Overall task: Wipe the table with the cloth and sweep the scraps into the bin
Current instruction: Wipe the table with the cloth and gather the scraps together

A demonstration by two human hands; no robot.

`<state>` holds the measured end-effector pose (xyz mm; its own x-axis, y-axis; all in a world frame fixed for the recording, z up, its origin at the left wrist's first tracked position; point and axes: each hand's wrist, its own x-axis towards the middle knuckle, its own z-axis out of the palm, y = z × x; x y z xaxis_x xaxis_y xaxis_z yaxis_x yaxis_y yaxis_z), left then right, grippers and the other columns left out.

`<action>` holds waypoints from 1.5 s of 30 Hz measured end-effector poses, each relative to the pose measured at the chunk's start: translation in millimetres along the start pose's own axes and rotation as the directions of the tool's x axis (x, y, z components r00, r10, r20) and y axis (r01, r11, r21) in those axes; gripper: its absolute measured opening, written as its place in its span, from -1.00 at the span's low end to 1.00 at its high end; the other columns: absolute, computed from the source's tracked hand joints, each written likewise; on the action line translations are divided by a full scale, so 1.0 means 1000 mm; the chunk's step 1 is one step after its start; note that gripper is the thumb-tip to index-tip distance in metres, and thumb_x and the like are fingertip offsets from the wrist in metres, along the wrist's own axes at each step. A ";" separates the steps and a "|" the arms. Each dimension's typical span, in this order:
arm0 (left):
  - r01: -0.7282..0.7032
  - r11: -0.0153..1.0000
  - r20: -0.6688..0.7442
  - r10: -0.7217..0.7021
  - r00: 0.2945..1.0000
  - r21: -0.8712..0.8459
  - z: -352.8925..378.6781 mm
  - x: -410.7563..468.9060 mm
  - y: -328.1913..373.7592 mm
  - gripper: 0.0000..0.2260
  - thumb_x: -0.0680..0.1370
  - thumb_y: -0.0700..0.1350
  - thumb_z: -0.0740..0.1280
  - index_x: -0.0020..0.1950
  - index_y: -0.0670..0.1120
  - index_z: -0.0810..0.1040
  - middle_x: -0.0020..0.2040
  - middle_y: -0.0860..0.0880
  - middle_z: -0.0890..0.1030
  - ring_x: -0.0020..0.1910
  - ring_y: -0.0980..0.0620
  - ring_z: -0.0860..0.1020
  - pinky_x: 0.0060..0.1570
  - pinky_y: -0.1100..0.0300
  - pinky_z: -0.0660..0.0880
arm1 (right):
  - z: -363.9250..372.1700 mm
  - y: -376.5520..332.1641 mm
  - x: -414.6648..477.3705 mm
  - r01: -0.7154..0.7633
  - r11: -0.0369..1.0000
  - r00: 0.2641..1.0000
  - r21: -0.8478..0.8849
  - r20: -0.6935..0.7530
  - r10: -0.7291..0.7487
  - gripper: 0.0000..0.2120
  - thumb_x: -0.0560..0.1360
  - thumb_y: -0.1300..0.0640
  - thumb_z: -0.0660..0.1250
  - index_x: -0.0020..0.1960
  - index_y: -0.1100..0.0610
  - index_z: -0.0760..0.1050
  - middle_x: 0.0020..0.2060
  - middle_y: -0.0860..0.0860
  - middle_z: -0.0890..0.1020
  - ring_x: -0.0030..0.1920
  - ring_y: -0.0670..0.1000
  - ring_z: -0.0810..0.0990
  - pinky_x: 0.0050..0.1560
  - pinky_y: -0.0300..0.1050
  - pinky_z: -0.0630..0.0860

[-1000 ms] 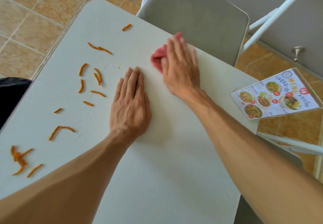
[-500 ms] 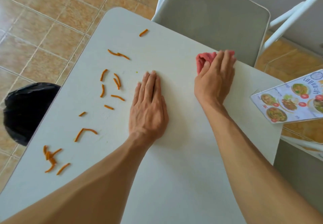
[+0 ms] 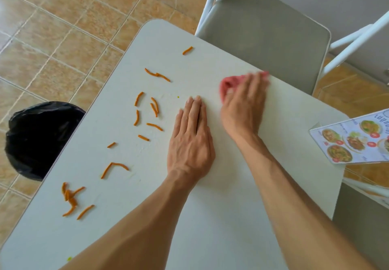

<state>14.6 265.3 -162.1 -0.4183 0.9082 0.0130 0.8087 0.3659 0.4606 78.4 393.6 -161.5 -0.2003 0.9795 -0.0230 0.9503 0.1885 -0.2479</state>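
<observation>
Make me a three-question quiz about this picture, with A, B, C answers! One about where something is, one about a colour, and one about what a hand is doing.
1. Where is the bin?
A. On the table
B. On the floor, off the table's left edge
C. On the chair

2. What colour is the cloth?
A. Pink-red
B. Blue
C. Green

3. What is the left hand doing?
A. Holding the menu
B. Pinching a scrap
C. Lying flat on the table, holding nothing

Answers:
1. B, the black-bagged bin stands on the tiled floor beside the table.
2. A, pink-red cloth shows under the right hand.
3. C, its palm is down and its fingers are straight, to the right of the orange scraps.
</observation>
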 end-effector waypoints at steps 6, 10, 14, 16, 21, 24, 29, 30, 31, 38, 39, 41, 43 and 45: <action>-0.041 0.995 0.029 0.043 0.999 -0.088 -0.010 0.001 -0.004 -0.46 0.59 -0.25 0.08 0.60 -0.23 0.13 0.62 -0.15 0.10 0.61 -0.06 -0.01 0.58 0.04 -0.07 | -0.016 0.016 0.024 -0.014 0.997 0.995 -0.078 0.102 0.022 -0.42 0.72 0.00 -0.01 0.65 0.21 -0.06 0.66 0.12 -0.02 0.66 0.16 -0.10 0.64 0.20 -0.05; -0.050 0.992 -0.065 0.043 0.997 -0.119 -0.054 -0.006 -0.047 -0.45 0.51 -0.35 0.09 0.53 -0.28 0.28 0.55 -0.21 0.27 0.58 -0.13 0.14 0.56 -0.05 0.05 | 0.005 -0.040 -0.006 -0.173 0.985 0.985 -0.022 0.019 0.173 -0.41 0.71 0.05 0.00 0.62 0.34 -0.04 0.64 0.25 0.00 0.65 0.27 -0.08 0.65 0.14 -0.06; 0.122 0.992 -0.164 -0.127 0.978 -0.038 -0.087 0.002 -0.123 -0.55 0.61 -0.33 0.12 0.52 -0.31 0.29 0.54 -0.23 0.28 0.58 -0.15 0.15 0.55 -0.09 0.08 | 0.028 -0.077 -0.036 0.356 0.934 0.934 -0.034 0.059 -0.353 -0.37 0.67 -0.02 -0.01 0.61 0.34 0.07 0.62 0.27 0.10 0.64 0.27 0.02 0.64 0.16 0.00; 0.152 0.988 -0.122 -0.151 0.981 -0.004 -0.094 0.007 -0.151 -0.55 0.62 -0.30 0.11 0.53 -0.30 0.26 0.55 -0.23 0.27 0.59 -0.14 0.12 0.55 -0.08 0.07 | 0.031 -0.076 -0.034 0.300 0.953 0.953 -0.050 0.062 -0.297 -0.38 0.68 -0.04 0.01 0.62 0.30 0.06 0.63 0.22 0.10 0.65 0.22 0.02 0.64 0.15 0.01; 0.016 0.999 -0.022 -0.015 1.000 0.044 -0.091 0.013 -0.177 -0.54 0.64 -0.21 0.06 0.55 -0.28 0.23 0.56 -0.20 0.24 0.59 -0.14 0.10 0.55 -0.08 0.08 | 0.036 -0.097 -0.067 0.154 0.988 0.984 0.011 -0.087 -0.152 -0.42 0.67 0.03 0.08 0.55 0.39 0.20 0.57 0.29 0.26 0.60 0.31 0.18 0.59 0.18 0.20; 0.019 0.999 -0.029 -0.018 0.999 0.028 -0.087 0.014 -0.182 -0.53 0.64 -0.20 0.06 0.56 -0.27 0.21 0.57 -0.18 0.23 0.59 -0.11 0.10 0.56 -0.06 0.07 | 0.024 -0.071 -0.060 0.386 0.922 0.921 -0.003 0.053 -0.386 -0.39 0.67 -0.04 -0.02 0.59 0.31 0.16 0.61 0.21 0.20 0.63 0.21 0.12 0.61 0.09 0.10; 0.021 1.000 -0.025 -0.021 0.999 0.011 -0.087 0.017 -0.182 -0.51 0.64 -0.17 0.06 0.57 -0.24 0.20 0.58 -0.17 0.21 0.60 -0.09 0.09 0.56 0.01 0.04 | 0.014 -0.049 0.019 0.089 0.993 0.996 0.072 -0.039 -0.086 -0.43 0.66 0.01 -0.01 0.57 0.31 0.22 0.61 0.21 0.21 0.64 0.19 0.10 0.65 0.06 0.06; 0.025 1.000 -0.023 -0.025 0.999 0.002 -0.087 0.016 -0.181 -0.51 0.64 -0.17 0.05 0.57 -0.24 0.20 0.58 -0.16 0.21 0.60 -0.08 0.09 0.56 0.01 0.04 | 0.015 -0.053 0.034 0.056 0.994 0.997 0.096 -0.052 -0.051 -0.46 0.67 0.03 0.01 0.57 0.30 0.24 0.60 0.20 0.23 0.64 0.18 0.10 0.65 0.02 0.04; 0.031 1.000 -0.022 -0.031 0.999 -0.004 -0.088 0.016 -0.181 -0.52 0.64 -0.17 0.05 0.58 -0.23 0.20 0.59 -0.15 0.21 0.60 -0.08 0.09 0.56 0.01 0.04 | 0.015 -0.059 0.048 0.038 0.992 0.998 0.117 -0.057 -0.032 -0.49 0.70 0.06 0.04 0.57 0.28 0.24 0.60 0.19 0.24 0.64 0.16 0.10 0.65 0.00 0.04; 0.036 0.999 -0.028 -0.037 0.999 -0.018 -0.087 0.015 -0.181 -0.52 0.65 -0.17 0.04 0.58 -0.22 0.19 0.59 -0.15 0.20 0.60 -0.06 0.07 0.56 0.01 0.05 | 0.017 -0.108 0.096 0.173 0.960 0.985 0.218 -0.035 -0.170 -0.68 0.66 0.11 0.19 0.32 0.24 0.52 0.32 0.19 0.58 0.47 0.19 0.41 0.56 0.02 0.25; 0.036 0.999 -0.031 -0.037 0.999 -0.024 -0.087 0.015 -0.181 -0.52 0.64 -0.18 0.04 0.58 -0.23 0.19 0.59 -0.15 0.21 0.60 -0.06 0.08 0.56 0.00 0.06 | 0.017 -0.116 0.097 0.218 0.950 0.976 0.225 -0.030 -0.217 -0.70 0.65 0.11 0.20 0.28 0.23 0.54 0.28 0.17 0.61 0.42 0.18 0.44 0.54 0.05 0.28; 0.032 0.999 -0.036 -0.033 0.999 -0.036 -0.086 0.013 -0.182 -0.52 0.64 -0.19 0.04 0.58 -0.23 0.20 0.59 -0.15 0.21 0.60 -0.06 0.09 0.56 -0.01 0.08 | 0.022 -0.132 0.097 0.317 0.925 0.946 0.210 0.005 -0.325 -0.67 0.64 0.07 0.18 0.28 0.21 0.54 0.25 0.12 0.62 0.37 0.16 0.44 0.50 0.11 0.33; 0.031 0.999 -0.044 -0.033 0.998 -0.044 -0.086 0.012 -0.183 -0.52 0.64 -0.20 0.05 0.57 -0.23 0.21 0.58 -0.15 0.22 0.60 -0.06 0.09 0.56 -0.01 0.08 | 0.028 -0.145 0.094 0.415 0.893 0.901 0.176 0.054 -0.430 -0.57 0.63 -0.04 0.12 0.34 0.17 0.53 0.32 0.11 0.58 0.43 0.15 0.41 0.53 0.15 0.29; 0.035 0.998 -0.049 -0.037 0.998 -0.045 -0.085 0.013 -0.183 -0.53 0.64 -0.20 0.05 0.57 -0.23 0.22 0.58 -0.15 0.22 0.60 -0.06 0.09 0.56 0.00 0.07 | 0.034 -0.155 0.083 0.481 0.861 0.860 0.166 0.100 -0.500 -0.54 0.63 -0.05 0.14 0.42 0.14 0.50 0.46 0.12 0.49 0.55 0.18 0.31 0.61 0.13 0.15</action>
<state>-173.7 193.1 -170.5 -0.4678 0.8830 0.0393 0.7743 0.3879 0.4999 -93.6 443.1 -157.8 -0.6716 0.7409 0.0074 0.6818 0.6218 -0.3855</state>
